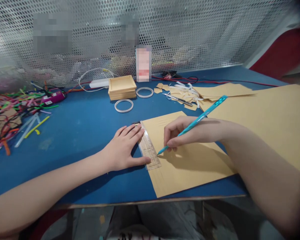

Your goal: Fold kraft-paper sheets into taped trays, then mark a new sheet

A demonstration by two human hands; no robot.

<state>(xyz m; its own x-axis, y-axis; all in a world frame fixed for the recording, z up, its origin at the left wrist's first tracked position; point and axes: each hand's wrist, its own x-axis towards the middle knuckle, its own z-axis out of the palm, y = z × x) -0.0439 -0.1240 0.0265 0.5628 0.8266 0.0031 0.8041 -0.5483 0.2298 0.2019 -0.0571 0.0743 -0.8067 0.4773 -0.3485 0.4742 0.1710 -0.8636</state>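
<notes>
A sheet of tan paper (197, 173) lies on the blue table near its front edge. A clear ruler (152, 156) rests along the sheet's left part. Spread flat, my left hand (126, 145) presses on the ruler, with the fingertips at its upper part and the thumb on its lower part. My right hand (182, 131) is closed around a shiny turquoise pen (198, 120), whose tip touches the paper at the ruler's right edge. The pen leans up to the right. Faint lines show on the paper above my right hand and below the ruler.
Stacked wooden trays (122, 88) and two white rings (124, 105) stand behind my hands. Paper scraps with a craft knife (178, 99) lie at the back right, larger tan sheets (272, 116) at the right. Colourful strips (5, 113) pile up at the left, before a perforated metal panel (97, 36).
</notes>
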